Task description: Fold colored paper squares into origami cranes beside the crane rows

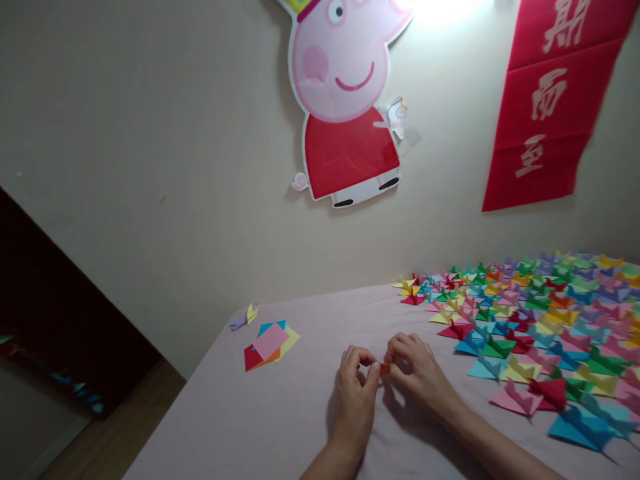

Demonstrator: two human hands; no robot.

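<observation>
A small folded piece of orange paper (384, 369) is pinched between my two hands, just above the pale cloth. My left hand (357, 387) grips its left side with thumb and forefinger. On the other side, my right hand (413, 365) holds it between bent fingers and thumb. Most of the paper is hidden by the fingers, so its folded shape cannot be made out. To the left lies a loose pile of square paper sheets (271, 342) in pink, red, orange, blue and yellow.
Rows of colourful folded paper cranes (540, 333) cover the right side of the cloth-covered surface (210, 427). A purple and a yellow folded paper piece (246, 317) lie at the far left corner. Behind stands a wall with a cartoon pig cutout (350, 147) and a red banner (550, 113).
</observation>
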